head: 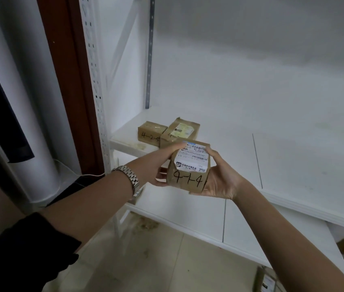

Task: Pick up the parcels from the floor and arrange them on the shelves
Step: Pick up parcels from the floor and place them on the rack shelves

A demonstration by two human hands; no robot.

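Beige floor tiles point(145, 268) lie nearest, with a lower white shelf board point(251, 224) just above them. Over its front edge, both hands hold one small brown parcel point(189, 165) marked "4-1-4": the left hand point(162, 163) wraps its left side, the right hand point(219, 180) cups its right side and base, fingers closed on the cardboard. This looks like the placing step. Next, the parcel likely needs carrying toward 11 o'clock and setting down on the upper shelf point(251, 123), beside the two parcels point(168, 131) already touching each other near the perforated upright point(95, 81). Beyond, at 12 o'clock, the white wall point(251, 49) is bare; a white column point(19, 81) stands at 9 o'clock.
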